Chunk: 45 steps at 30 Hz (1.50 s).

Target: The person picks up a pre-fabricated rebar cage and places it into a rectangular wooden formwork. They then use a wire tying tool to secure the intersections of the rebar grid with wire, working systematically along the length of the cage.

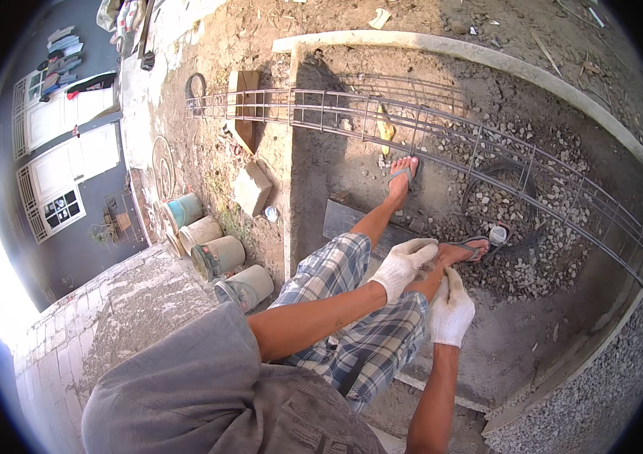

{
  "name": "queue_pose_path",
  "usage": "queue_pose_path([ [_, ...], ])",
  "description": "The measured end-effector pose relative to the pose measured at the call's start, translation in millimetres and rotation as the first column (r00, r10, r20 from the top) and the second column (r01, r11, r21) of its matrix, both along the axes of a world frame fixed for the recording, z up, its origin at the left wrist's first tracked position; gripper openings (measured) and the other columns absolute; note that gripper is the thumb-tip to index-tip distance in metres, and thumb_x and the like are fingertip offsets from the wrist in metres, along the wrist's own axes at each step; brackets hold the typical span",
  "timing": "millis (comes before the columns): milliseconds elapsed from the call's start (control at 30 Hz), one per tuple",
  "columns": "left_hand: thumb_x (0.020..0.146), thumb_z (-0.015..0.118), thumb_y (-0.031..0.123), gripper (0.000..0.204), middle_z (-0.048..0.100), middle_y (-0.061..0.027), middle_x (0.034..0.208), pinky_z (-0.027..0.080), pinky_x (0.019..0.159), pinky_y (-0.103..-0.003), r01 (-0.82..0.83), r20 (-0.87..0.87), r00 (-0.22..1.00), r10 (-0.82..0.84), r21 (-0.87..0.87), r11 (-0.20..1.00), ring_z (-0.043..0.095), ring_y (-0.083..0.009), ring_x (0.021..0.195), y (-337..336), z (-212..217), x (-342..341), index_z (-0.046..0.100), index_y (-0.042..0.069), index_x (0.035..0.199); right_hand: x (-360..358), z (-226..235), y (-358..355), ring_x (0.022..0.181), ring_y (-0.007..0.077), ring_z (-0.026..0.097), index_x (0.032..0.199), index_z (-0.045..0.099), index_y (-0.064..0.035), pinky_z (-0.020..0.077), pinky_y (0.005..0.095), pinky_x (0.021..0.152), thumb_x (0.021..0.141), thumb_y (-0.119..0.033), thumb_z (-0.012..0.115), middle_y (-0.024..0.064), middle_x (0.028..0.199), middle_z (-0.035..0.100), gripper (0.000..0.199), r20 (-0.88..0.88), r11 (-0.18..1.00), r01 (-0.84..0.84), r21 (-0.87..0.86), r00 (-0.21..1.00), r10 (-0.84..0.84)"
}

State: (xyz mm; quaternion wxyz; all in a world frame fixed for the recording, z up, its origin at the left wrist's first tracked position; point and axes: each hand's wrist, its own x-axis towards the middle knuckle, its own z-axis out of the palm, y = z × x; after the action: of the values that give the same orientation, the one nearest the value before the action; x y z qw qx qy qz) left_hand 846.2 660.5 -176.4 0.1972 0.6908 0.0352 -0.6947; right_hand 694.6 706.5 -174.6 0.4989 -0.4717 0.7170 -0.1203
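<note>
My left hand (406,270), in a white glove, is held over my knees with its fingers pressed together, pointing right. My right hand (452,309), gloved the same way, is close beside it with its fingers closed and pointing away from me. Whatever lies between the fingertips of either hand is too small to make out. Beyond my hands a long steel rebar cage (442,147) stretches across from the left to the far right, with crosswise stirrups along it. Under its right part lies a coil of dark wire (535,238).
Near my sandalled foot stands a white cup (498,235) amid loose gravel (537,276). A low concrete edge (480,54) curves round the pit. Several buckets (221,256), a stone block (252,189) and a wooden piece (242,106) are at left. A grey board (352,225) lies by my leg.
</note>
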Motion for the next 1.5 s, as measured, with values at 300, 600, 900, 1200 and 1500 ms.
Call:
queue_pose_path([
  [300,0.102,0.070,0.029,0.036,0.075,-0.0052,0.103,0.056,0.066,-0.027,-0.070,-0.140,0.987,0.075,0.041,0.997,0.070,-0.0113,0.079,-3,0,15,0.068,0.005,0.129,9,6,0,0.102,0.0403,0.072,0.120,0.071,-0.0052,0.0554,0.0426,0.087,0.103,-0.013,0.058,0.0229,0.106,0.074,0.023,0.107,0.999,0.030,0.043,0.994,-0.034],
  [600,0.101,0.068,0.019,0.036,0.075,-0.0068,0.098,0.055,0.067,-0.024,0.224,0.182,0.961,-0.209,-0.067,0.972,0.067,-0.0090,0.077,0,-4,25,0.069,-0.002,0.129,15,-4,-3,0.109,0.0415,0.070,0.124,0.071,-0.0036,0.0538,0.0430,0.094,0.102,-0.024,0.059,0.0250,0.113,0.073,0.033,0.246,0.978,0.013,0.206,0.967,-0.064],
  [900,0.099,0.068,0.017,0.032,0.076,-0.0087,0.096,0.053,0.069,-0.025,0.654,0.296,0.747,-0.596,-0.162,0.739,0.065,-0.0081,0.077,-15,-30,33,0.072,-0.005,0.122,13,-26,3,0.114,0.0341,0.071,0.124,0.071,0.0006,0.0520,0.0376,0.098,0.099,-0.028,0.062,0.0236,0.116,0.074,0.039,0.362,0.865,0.155,0.477,0.862,-0.355],
  [1200,0.095,0.065,0.039,0.045,0.075,-0.0161,0.117,0.055,0.094,-0.039,0.983,0.876,0.116,-0.469,-0.170,-0.075,0.072,-0.0333,0.109,-145,-166,26,0.072,0.010,0.129,-53,-72,-11,0.106,0.0371,0.072,0.118,0.074,-0.0093,0.0557,0.0390,0.090,0.100,-0.018,0.065,0.0192,0.111,0.075,0.023,-0.065,0.911,0.413,-0.004,0.909,-0.413],
  [1500,0.093,0.069,0.029,0.026,0.073,-0.0156,0.103,0.055,0.084,-0.049,0.972,0.925,-0.018,-0.380,-0.072,-0.222,0.069,-0.0382,0.099,-134,-202,7,0.073,0.009,0.109,-51,-86,-31,0.101,0.0333,0.075,0.119,0.074,-0.0112,0.0569,0.0376,0.087,0.099,-0.015,0.067,0.0177,0.106,0.076,0.021,-0.069,0.901,0.398,-0.170,0.908,-0.414],
])
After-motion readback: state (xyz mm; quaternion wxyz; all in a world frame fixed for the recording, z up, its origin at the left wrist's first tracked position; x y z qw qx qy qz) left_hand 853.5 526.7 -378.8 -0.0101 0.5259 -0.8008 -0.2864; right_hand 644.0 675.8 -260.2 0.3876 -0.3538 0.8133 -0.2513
